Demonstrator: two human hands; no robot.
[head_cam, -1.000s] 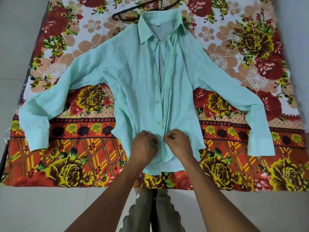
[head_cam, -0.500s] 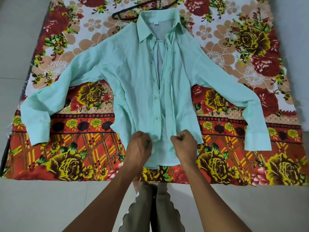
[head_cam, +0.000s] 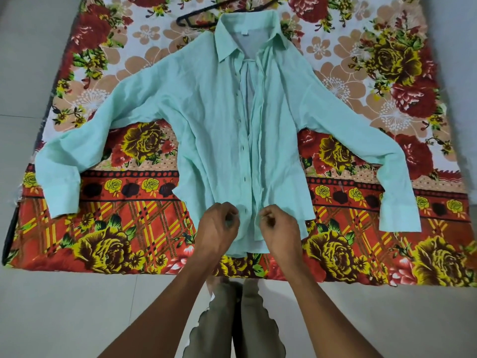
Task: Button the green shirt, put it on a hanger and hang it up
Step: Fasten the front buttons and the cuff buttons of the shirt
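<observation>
The green shirt [head_cam: 206,120] lies face up on a flowered cloth, sleeves spread to both sides, its front open down the middle with dark buttons along the left placket. My left hand [head_cam: 218,229] pinches the left front edge near the hem. My right hand [head_cam: 280,231] pinches the right front edge beside it, a narrow gap between the two. A black hanger [head_cam: 198,15] lies past the collar at the far end, partly under the shirt.
The flowered cloth [head_cam: 129,228] covers a low mattress on a pale tiled floor [head_cam: 64,319]. My legs in olive trousers [head_cam: 237,326] stand at the near edge. A grey wall or floor strip runs along the right side.
My hands drew apart from touching, then came a little closer again, still holding the two front edges near the hem. The view shifted slightly.
</observation>
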